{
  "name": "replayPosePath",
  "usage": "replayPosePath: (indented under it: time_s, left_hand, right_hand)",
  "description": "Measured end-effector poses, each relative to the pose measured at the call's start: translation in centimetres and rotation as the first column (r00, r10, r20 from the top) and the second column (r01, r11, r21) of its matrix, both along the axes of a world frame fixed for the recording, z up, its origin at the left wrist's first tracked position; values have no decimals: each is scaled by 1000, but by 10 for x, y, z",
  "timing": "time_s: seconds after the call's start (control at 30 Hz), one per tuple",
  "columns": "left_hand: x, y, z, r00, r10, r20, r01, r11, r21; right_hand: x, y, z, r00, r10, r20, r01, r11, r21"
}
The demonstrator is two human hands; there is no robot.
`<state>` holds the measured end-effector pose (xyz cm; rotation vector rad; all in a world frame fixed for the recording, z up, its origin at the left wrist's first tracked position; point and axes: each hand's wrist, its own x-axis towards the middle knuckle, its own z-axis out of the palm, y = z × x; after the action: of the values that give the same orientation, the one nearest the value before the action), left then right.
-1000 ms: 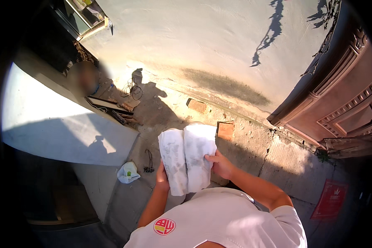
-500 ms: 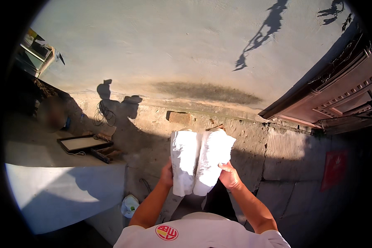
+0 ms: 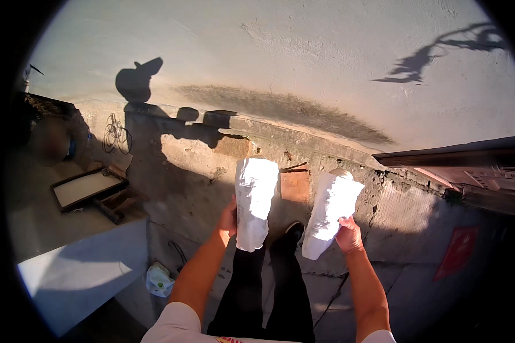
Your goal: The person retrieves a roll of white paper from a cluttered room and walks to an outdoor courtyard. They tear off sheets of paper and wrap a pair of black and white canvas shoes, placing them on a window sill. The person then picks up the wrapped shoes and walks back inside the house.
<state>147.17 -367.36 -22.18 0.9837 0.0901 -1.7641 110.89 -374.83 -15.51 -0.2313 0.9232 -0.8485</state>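
Observation:
My left hand (image 3: 229, 218) is closed around the left side of a white wrapped bundle (image 3: 253, 200), long and roughly cylindrical, with a crinkled surface bright in the sun. A second such bundle (image 3: 329, 212), leaning with its top to the right, is gripped by my right hand (image 3: 349, 235), its thumb pressed on the front. A pale round end shows at the top of each bundle; what is inside the wrapping cannot be made out. Both are held up in front of me, apart from each other, and most of my left fingers are hidden behind the left one.
A pale wall (image 3: 303, 63) rises ahead, with a brick (image 3: 233, 146) at its foot and a reddish slab (image 3: 295, 186) on the ground. Left, a ledge (image 3: 34, 228) carries a framed panel (image 3: 86, 190); a white plastic bag (image 3: 159, 280) lies below. A dark door (image 3: 492, 177) stands right.
The two bundles were side by side and nearly touching; now they are spread apart, the right one moved rightward with my right hand. My view has shifted, showing my legs and one shoe.

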Motion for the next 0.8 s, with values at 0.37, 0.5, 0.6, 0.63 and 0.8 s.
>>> replayPosePath:
  time_s: [0.37,0.5,0.6,0.63,0.8]
  left_hand:
    - [16,-123,-211,998,-8,-58,8,1000,-3]
    - [9,-148,-280,997,-43,-64,41,998,-36]
    - [-12,-166,-317,999,-36,-41,37,999,13]
    - [-22,-173,-325,998,-34,-53,35,999,9]
    - [-50,-188,-363,999,-51,4,51,998,35]
  right_hand:
    - [8,-81,-212,995,-67,-68,72,995,73]
    - [10,-99,-288,995,-61,-76,67,995,70]
    - [14,-113,-323,996,-60,-58,63,996,61]
    - [11,-115,-338,995,-77,-69,81,995,62]
    - [12,-125,-388,987,-147,-60,150,987,50]
